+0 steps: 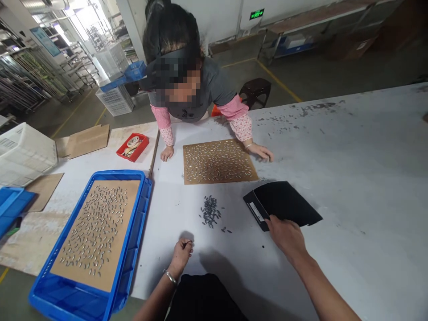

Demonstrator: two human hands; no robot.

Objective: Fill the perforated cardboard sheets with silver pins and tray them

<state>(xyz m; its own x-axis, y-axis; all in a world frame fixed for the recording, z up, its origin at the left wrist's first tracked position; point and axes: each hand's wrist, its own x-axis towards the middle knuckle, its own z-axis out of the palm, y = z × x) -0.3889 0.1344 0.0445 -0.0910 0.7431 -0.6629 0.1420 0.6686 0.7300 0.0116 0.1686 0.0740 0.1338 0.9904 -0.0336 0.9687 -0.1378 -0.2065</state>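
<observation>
My right hand [286,235] grips the near edge of a black folded sheet [287,203] with a white label, tilted over the table. My left hand [182,252], a bangle on its wrist, is closed above the table near its front edge; a small dark bit shows at the fingertips, too small to name. Between my hands and farther off lies a loose pile of small dark pieces [210,211]. Beyond the pile, a brown board [219,161] is covered with spread small shiny pieces.
Across the table [351,178] a person leans in, hands on either side of the board. At left stand a blue tray [133,223] holding another covered board, a red box [142,149], cardboard [88,140] and a white crate [30,154].
</observation>
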